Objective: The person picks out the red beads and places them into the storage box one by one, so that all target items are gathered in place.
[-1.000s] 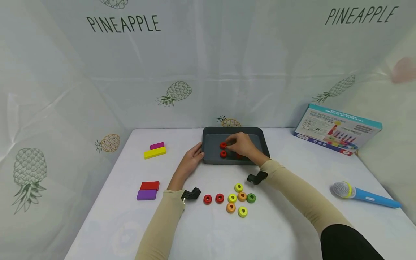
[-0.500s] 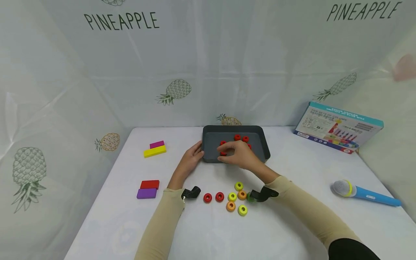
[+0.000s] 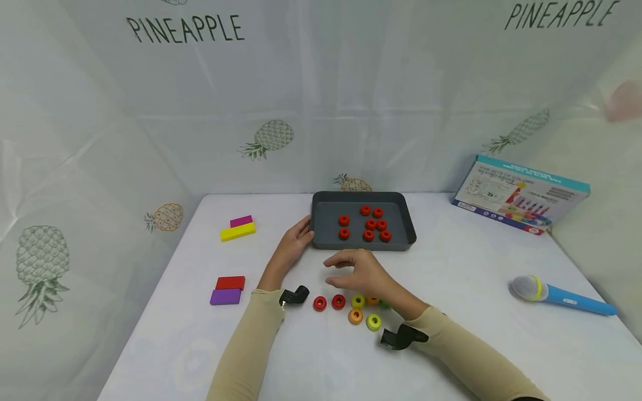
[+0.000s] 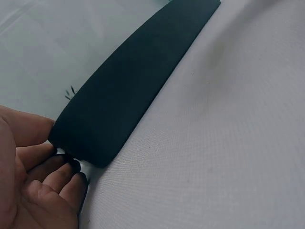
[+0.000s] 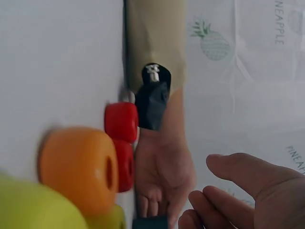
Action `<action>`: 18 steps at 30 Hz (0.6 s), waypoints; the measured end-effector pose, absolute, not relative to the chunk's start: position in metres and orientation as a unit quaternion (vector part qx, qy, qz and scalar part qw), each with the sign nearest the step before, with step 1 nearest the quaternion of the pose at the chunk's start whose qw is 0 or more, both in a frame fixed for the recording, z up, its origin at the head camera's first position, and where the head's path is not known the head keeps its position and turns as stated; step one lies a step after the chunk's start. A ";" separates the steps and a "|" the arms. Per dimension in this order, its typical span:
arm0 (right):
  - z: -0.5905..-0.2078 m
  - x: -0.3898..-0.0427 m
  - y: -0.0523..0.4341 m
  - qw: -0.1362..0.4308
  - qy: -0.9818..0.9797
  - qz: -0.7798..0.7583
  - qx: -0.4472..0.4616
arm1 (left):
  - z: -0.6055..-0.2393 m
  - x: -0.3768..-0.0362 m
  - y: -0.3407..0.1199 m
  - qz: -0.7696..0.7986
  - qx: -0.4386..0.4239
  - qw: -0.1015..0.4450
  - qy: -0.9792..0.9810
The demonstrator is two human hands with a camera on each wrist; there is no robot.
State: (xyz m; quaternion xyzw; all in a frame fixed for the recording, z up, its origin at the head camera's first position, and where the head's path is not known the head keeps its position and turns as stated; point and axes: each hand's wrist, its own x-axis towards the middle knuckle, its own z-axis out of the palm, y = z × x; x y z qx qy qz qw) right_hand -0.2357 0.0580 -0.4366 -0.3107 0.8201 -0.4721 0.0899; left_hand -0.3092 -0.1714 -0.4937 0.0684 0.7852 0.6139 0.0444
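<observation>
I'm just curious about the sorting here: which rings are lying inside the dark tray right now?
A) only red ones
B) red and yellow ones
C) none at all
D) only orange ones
A: every ring in the dark tray is red; the yellow rings and orange rings lie on the table.

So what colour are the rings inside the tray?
All the rings in the dark grey tray are red. The head view shows them best.
</observation>
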 end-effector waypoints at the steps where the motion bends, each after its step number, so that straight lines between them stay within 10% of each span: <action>1: -0.439 -0.234 0.057 0.096 0.819 -0.473 -0.311 | -0.494 -0.309 -0.171 0.613 0.069 0.046 0.785; 18: -0.465 -0.216 0.040 0.126 0.827 -0.424 -0.347 | -0.498 -0.312 -0.174 0.622 0.079 0.052 0.777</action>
